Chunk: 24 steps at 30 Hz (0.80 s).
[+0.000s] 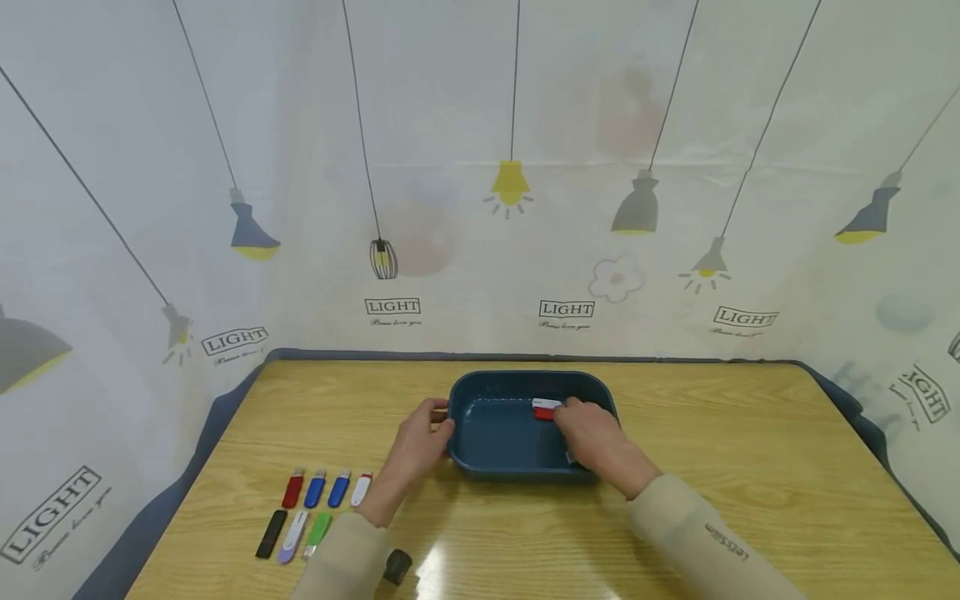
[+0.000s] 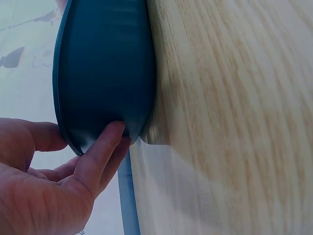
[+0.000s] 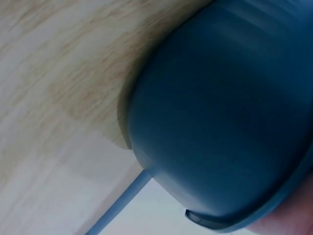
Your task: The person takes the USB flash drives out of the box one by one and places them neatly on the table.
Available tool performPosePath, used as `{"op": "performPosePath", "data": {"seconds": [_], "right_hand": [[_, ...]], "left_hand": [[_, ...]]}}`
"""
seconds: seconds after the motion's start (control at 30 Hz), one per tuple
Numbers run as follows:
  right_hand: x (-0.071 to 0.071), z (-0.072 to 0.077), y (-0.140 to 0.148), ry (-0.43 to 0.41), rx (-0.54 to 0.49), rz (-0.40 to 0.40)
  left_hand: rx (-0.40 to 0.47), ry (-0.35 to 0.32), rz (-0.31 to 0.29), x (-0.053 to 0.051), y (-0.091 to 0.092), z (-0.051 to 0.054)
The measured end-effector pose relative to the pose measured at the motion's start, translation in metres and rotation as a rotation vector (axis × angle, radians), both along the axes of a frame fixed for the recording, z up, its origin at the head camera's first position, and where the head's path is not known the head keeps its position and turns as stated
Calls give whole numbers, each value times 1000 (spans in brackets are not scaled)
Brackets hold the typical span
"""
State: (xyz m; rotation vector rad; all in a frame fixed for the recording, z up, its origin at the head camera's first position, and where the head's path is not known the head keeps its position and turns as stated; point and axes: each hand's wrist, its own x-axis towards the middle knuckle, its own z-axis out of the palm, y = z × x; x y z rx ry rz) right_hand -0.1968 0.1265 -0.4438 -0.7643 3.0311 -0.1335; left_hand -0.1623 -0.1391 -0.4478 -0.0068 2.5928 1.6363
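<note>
A dark blue bin stands on the table. My left hand rests its fingers and thumb against the bin's left end; in the left wrist view, the fingers of that hand touch the outer wall. Inside the bin, my right hand pinches a white and red USB stick at its right end. Something small and pale shows below this hand, partly hidden. The right wrist view holds the bin's outer wall, with part of the right hand behind the rim.
Several USB sticks lie in two rows at the front left: red, blue, black, lilac and green among them. A small dark object sits by the left sleeve. Lamp-printed cloth surrounds the table.
</note>
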Motion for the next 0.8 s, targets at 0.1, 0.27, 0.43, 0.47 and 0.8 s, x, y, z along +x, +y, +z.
{"op": "performPosePath", "data": {"seconds": [0.1,0.27,0.43,0.47,0.8], "right_hand": [[-3,-1,0,-48,-31,41],[-5,1,0,-108,-65,94],[-6,2,1,-127,-80,120],[-6,2,1,-132,-83,118],[-8,-1,5,-178,-127,75]], "left_hand": [[-2,-3,7,0,0,0],[-9,2,7,-1,-1,-1],[-4,-5,8,-1,0,-1],[-1,-11,12,-1,0,0],[6,-13,15,0,0,1]]}}
